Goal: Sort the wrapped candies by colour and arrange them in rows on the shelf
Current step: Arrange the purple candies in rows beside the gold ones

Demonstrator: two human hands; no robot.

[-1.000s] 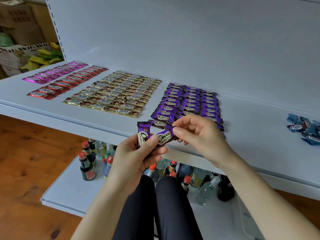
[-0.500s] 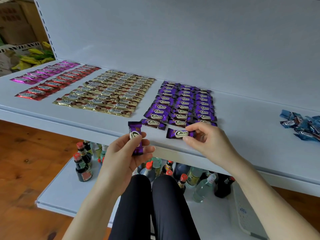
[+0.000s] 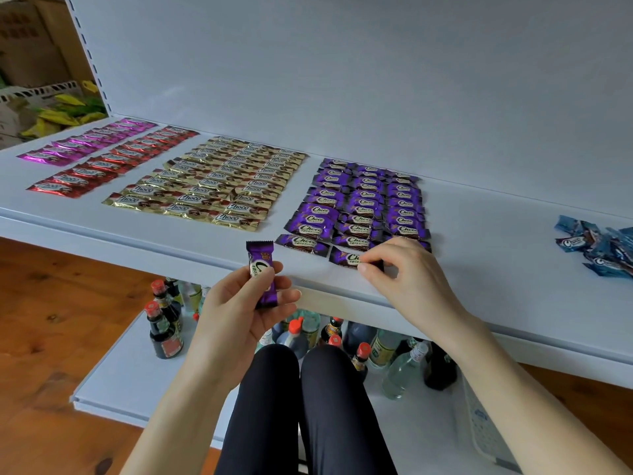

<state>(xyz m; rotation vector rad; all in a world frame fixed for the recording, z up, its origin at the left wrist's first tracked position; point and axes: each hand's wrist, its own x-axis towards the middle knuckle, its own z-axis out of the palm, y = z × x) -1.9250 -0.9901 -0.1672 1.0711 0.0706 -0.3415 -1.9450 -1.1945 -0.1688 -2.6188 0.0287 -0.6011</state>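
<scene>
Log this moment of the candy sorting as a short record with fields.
left hand: holds one purple candy upright, in front of the shelf edge
right hand: fingers pinch a second purple candy, flat at the front of the purple block
sorted groups, left to right: magenta row, red row, gold block, purple block
unsorted: blue pile at the shelf's right
below: bottles on the lower shelf

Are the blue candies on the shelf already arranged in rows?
No, the blue candies lie in a loose heap at the right end of the shelf.
</scene>
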